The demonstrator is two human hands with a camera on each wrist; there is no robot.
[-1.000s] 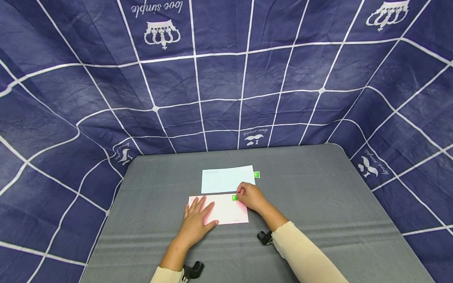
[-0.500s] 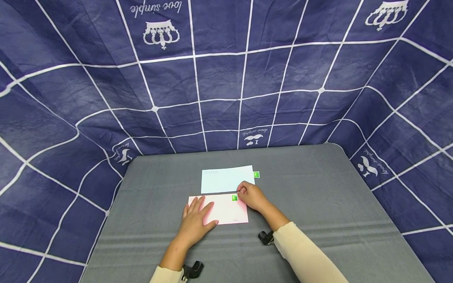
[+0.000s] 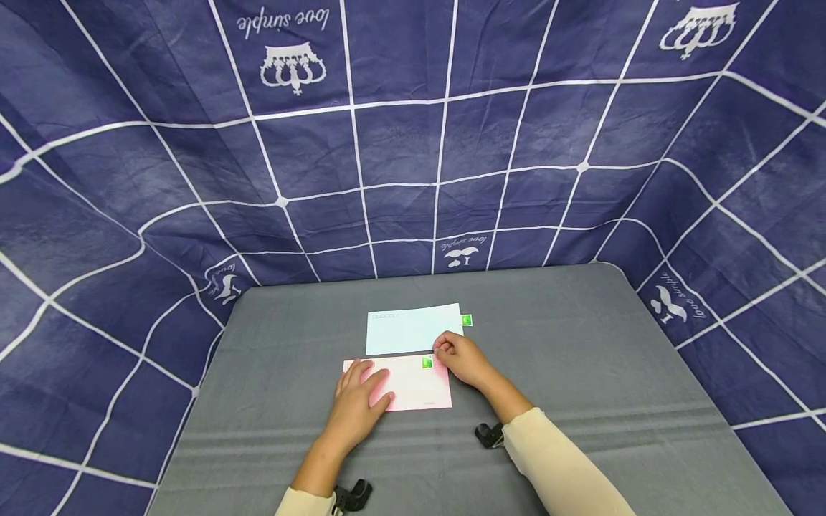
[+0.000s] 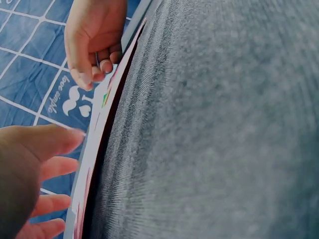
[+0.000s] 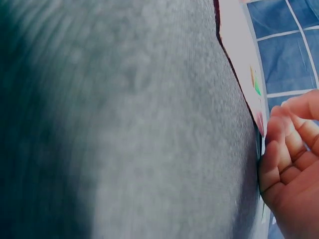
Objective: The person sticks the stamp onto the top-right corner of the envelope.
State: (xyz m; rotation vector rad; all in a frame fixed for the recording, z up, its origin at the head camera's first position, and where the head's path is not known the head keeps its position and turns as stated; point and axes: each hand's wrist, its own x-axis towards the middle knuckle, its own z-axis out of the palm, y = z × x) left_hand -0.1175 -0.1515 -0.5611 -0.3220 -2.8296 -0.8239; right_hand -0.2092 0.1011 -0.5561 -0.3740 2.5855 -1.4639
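- Grey table (image 3: 568,344) adjoins a blue gridded cloth (image 3: 400,150).
- Pink envelope (image 3: 419,390) lies on it, nearer me than the pale blue envelope (image 3: 406,331); green stamp (image 3: 427,362) sits near its upper right corner.
- My left hand (image 3: 355,401): fingers spread over its left part, grasping nothing.
- My right hand (image 3: 463,360): fingers curled at that corner; I cannot tell whether they pinch anything.

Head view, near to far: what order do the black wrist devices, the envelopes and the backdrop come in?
Black device at the left wrist → black device at the right wrist → pink envelope → pale blue envelope → blue grid cloth.
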